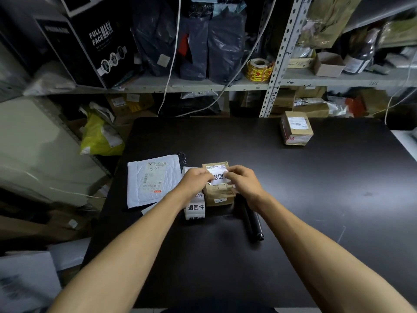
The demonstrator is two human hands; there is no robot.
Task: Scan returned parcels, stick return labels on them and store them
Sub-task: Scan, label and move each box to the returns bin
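Black desk (316, 199), seen from above; both forearms reach in from the near edge.

Near-centre: a dark cylindrical object (252, 224) lies on the desk, just right of the right wrist; what it is cannot be told.

Left of it, a strip of return labels (195, 207) printed with black characters, partly under the left hand.

Mid-desk: small brown parcel (220, 195), taped, sits between the hands. On its top lies a white return label (218, 176). Left hand (195, 180), grip pinching the label's left edge. Right hand (242, 180), grip pinching its right edge, fingers curled over the parcel top.

Left of the parcel: white padded mailer (151, 184) flat on the desk, shipping label up.

Far right of desk: second brown box (296, 131), well apart from the hands.

Beyond the desk: metal shelving (277, 64) packed with bags and cartons; yellow sticker roll (259, 70) on the shelf.
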